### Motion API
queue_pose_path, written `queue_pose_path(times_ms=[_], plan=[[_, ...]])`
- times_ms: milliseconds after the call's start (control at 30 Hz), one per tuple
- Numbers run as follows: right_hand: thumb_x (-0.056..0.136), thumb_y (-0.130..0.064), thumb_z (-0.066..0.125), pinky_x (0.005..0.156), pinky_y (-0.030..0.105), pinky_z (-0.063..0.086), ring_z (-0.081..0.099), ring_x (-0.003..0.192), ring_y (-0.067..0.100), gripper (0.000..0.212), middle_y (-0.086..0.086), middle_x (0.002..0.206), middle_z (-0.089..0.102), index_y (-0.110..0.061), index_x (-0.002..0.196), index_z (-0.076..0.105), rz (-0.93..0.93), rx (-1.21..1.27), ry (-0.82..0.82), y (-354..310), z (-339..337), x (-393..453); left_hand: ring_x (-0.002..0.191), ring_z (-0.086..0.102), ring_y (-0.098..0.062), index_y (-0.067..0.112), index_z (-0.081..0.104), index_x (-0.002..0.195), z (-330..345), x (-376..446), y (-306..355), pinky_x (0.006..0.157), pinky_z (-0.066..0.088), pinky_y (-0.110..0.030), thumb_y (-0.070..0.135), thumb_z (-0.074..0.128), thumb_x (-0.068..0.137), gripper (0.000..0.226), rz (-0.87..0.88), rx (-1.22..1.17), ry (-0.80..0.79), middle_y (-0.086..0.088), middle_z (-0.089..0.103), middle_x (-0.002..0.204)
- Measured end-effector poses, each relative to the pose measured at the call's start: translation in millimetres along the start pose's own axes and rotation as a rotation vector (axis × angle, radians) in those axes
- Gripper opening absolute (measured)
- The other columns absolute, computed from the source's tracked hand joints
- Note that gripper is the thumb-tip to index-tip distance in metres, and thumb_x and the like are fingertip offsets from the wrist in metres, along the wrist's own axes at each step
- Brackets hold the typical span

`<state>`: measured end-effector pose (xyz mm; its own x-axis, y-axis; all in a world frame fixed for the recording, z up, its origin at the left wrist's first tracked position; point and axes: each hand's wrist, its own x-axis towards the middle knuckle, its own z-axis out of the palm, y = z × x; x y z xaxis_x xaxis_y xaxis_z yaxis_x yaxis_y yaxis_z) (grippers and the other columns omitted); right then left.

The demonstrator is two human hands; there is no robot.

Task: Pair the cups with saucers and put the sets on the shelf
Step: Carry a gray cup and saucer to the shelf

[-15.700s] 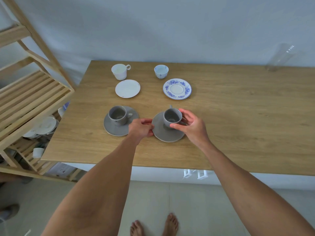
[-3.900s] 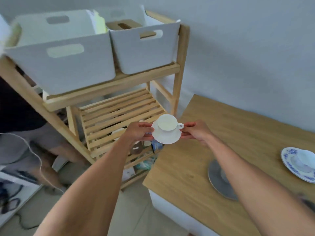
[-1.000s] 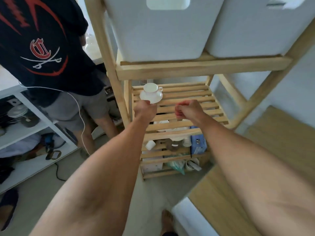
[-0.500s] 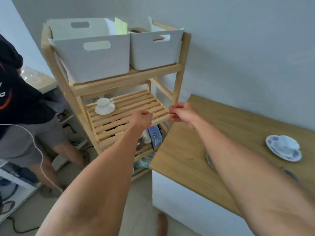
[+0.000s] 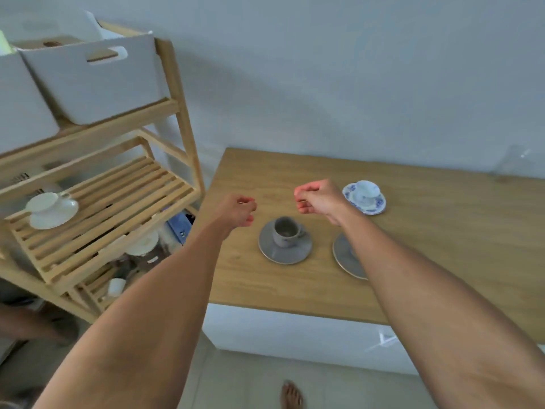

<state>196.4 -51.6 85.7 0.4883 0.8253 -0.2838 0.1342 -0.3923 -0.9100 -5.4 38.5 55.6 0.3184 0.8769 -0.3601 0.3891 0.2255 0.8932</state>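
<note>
A white cup on a white saucer (image 5: 51, 208) stands at the left of the slatted wooden shelf (image 5: 118, 208). On the wooden table (image 5: 442, 231) a grey cup sits on a grey saucer (image 5: 284, 242). A second grey saucer (image 5: 348, 258) lies partly hidden under my right forearm. A blue-patterned cup and saucer (image 5: 365, 196) stand further back. My left hand (image 5: 239, 212) and right hand (image 5: 317, 199) hover above the table with fingers loosely curled, holding nothing.
Two white bins (image 5: 88, 78) fill the shelf's top level. Lower levels hold crockery and a blue box (image 5: 180, 228). A clear glass (image 5: 513, 160) stands at the table's far right. My bare foot (image 5: 290, 395) is on the floor below.
The view has swung right from the shelf to the table. Both hands have moved from the shelf's edge to above the grey cup and saucer. The white set stays on the shelf.
</note>
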Motion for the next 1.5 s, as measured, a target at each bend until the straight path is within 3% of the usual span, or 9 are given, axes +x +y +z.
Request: queue_pose_path(times_ms=[100, 300, 467, 633, 800, 900, 1100, 1300, 1500], plan=[[0.093, -0.004, 0.071, 0.08, 0.039, 0.064, 0.069, 0.073, 0.022, 0.012, 0.015, 0.088, 0.074, -0.011, 0.083, 0.073, 0.065, -0.027, 0.044, 26.1, -17.6, 4.4, 0.085, 0.067, -0.022, 0.004, 0.067, 0.12, 15.4, 4.8, -4.7, 0.08, 0.061, -0.034, 0.015, 0.063, 0.099, 0.025, -0.023, 0.045, -0.041, -0.01, 0.069, 0.11], [0.081, -0.006, 0.071, 0.085, 0.046, 0.064, 0.078, 0.08, 0.028, 0.015, 0.013, 0.078, 0.079, -0.011, 0.067, 0.075, 0.177, -0.232, 0.081, 75.7, -23.9, 25.3, 0.075, 0.066, -0.018, 0.008, 0.07, 0.112, 32.7, 14.4, -25.9, 0.058, 0.06, -0.021, 0.012, 0.064, 0.097, 0.017, -0.057, 0.133, -0.035, -0.009, 0.07, 0.105], [0.087, 0.001, 0.071, 0.079, 0.042, 0.066, 0.08, 0.083, 0.032, 0.015, 0.016, 0.096, 0.079, 0.0, 0.1, 0.078, 0.286, -0.241, 0.039, 94.4, -20.0, 27.8, 0.071, 0.067, -0.021, 0.008, 0.072, 0.104, 41.1, 22.4, -47.5, 0.07, 0.063, -0.034, 0.017, 0.072, 0.092, 0.014, -0.117, 0.17, -0.016, -0.01, 0.069, 0.088], [0.093, -0.001, 0.073, 0.082, 0.041, 0.065, 0.077, 0.087, 0.036, 0.022, 0.021, 0.103, 0.074, 0.006, 0.114, 0.072, 0.364, -0.177, -0.023, 108.7, -13.3, 30.7, 0.084, 0.078, -0.032, 0.01, 0.068, 0.106, 48.1, 33.1, -66.2, 0.083, 0.063, -0.048, 0.019, 0.075, 0.08, 0.029, -0.156, 0.225, -0.004, -0.019, 0.078, 0.094], [0.092, 0.006, 0.071, 0.055, 0.029, 0.063, 0.069, 0.069, 0.028, 0.029, 0.017, 0.091, 0.07, 0.011, 0.121, 0.067, 0.352, -0.099, -0.018, 117.5, -7.4, 34.1, 0.075, 0.073, -0.032, -0.003, 0.074, 0.105, 53.5, 30.8, -66.4, 0.063, 0.065, -0.038, -0.003, 0.068, 0.089, 0.018, -0.229, 0.126, 0.014, -0.02, 0.074, 0.091], [0.092, 0.007, 0.07, 0.053, 0.026, 0.062, 0.068, 0.066, 0.024, 0.028, 0.012, 0.08, 0.067, 0.012, 0.12, 0.068, 0.344, -0.11, -0.017, 116.7, -4.0, 34.7, 0.076, 0.07, -0.028, -0.004, 0.073, 0.108, 48.2, 30.3, -73.1, 0.054, 0.063, -0.029, -0.007, 0.069, 0.088, 0.02, -0.262, 0.067, 0.001, -0.021, 0.073, 0.096], [0.093, 0.004, 0.071, 0.051, 0.021, 0.061, 0.072, 0.076, 0.029, 0.028, 0.021, 0.103, 0.072, 0.009, 0.121, 0.068, 0.32, -0.158, -0.047, 94.6, 21.7, 28.0, 0.078, 0.07, -0.024, -0.004, 0.071, 0.109, 14.8, 22.9, -84.4, 0.048, 0.06, -0.023, -0.004, 0.068, 0.091, 0.018, -0.277, 0.013, 0.014, -0.022, 0.073, 0.104], [0.095, 0.006, 0.069, 0.049, 0.022, 0.06, 0.07, 0.072, 0.026, 0.023, 0.022, 0.102, 0.072, 0.011, 0.117, 0.069, 0.248, -0.186, -0.069, 67.7, 81.7, 25.8, 0.088, 0.077, -0.031, -0.001, 0.075, 0.101, -52.4, 21.3, -95.7, 0.081, 0.064, -0.044, -0.001, 0.071, 0.089, 0.013, -0.264, -0.041, 0.077, -0.018, 0.078, 0.097], [0.09, 0.004, 0.074, 0.064, 0.035, 0.066, 0.073, 0.08, 0.029, 0.021, 0.019, 0.095, 0.074, 0.008, 0.111, 0.073, 0.149, -0.201, -0.145, 37.3, 164.9, 38.2, 0.084, 0.078, -0.027, 0.002, 0.075, 0.094, -137.7, 10.1, -107.8, 0.08, 0.065, -0.044, 0.0, 0.073, 0.09, 0.005, -0.24, -0.107, 0.191, -0.014, 0.079, 0.091]])
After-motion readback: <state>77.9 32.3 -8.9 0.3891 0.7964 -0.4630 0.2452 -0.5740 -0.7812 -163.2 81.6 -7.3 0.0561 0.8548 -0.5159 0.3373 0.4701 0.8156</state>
